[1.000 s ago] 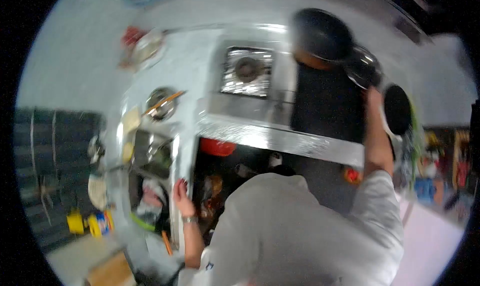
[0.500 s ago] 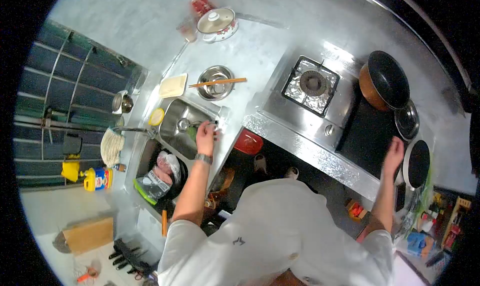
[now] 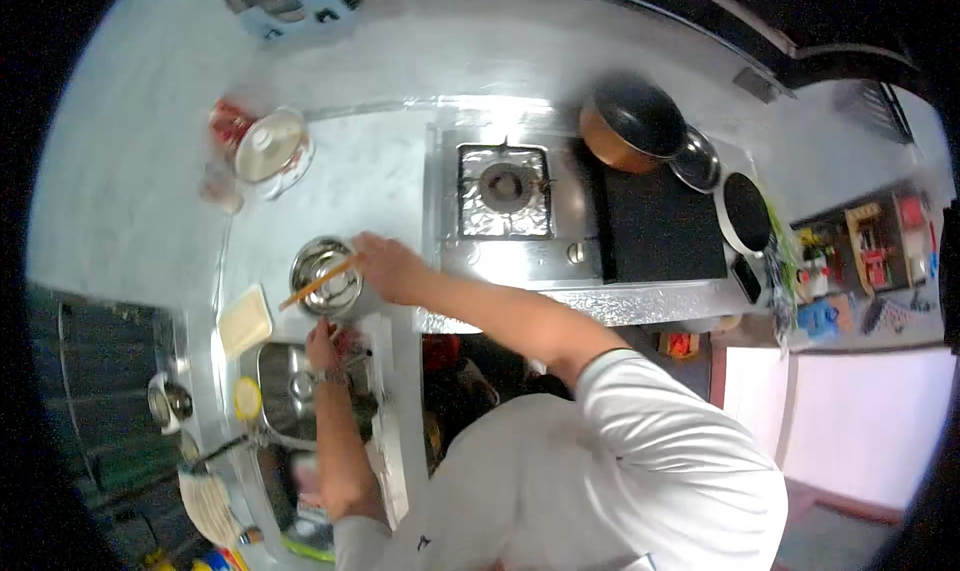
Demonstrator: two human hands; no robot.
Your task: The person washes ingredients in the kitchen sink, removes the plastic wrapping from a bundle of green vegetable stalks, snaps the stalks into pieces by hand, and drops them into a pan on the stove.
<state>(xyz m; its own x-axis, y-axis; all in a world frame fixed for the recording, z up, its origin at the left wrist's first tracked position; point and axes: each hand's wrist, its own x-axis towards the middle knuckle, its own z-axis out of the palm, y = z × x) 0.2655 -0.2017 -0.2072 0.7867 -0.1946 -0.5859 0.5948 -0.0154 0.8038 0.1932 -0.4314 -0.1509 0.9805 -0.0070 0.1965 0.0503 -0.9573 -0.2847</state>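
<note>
My right hand [image 3: 388,268] reaches across to the steel bowl [image 3: 328,278], its fingers closed at the right end of the wooden chopsticks [image 3: 318,283], which lie over the bowl. Just below the bowl, my left hand [image 3: 322,348] is at the bowl's lower edge, above the sink [image 3: 290,371]; its fingers are blurred, and whether they touch the bowl cannot be made out. A pale yellow tray [image 3: 244,321] lies to the left of the bowl.
A gas burner [image 3: 507,188] stands right of the bowl. Farther right are an orange-brown pot [image 3: 615,149], a lid [image 3: 697,161] and a pan [image 3: 746,213]. A white lidded pot [image 3: 273,151] stands at the upper left. A yellow-rimmed round item [image 3: 247,398] sits beside the sink.
My right hand has moved left from near the pot lid to the chopsticks and closed on them. My left hand has moved from above the sink's right edge towards the bowl. The view has turned.
</note>
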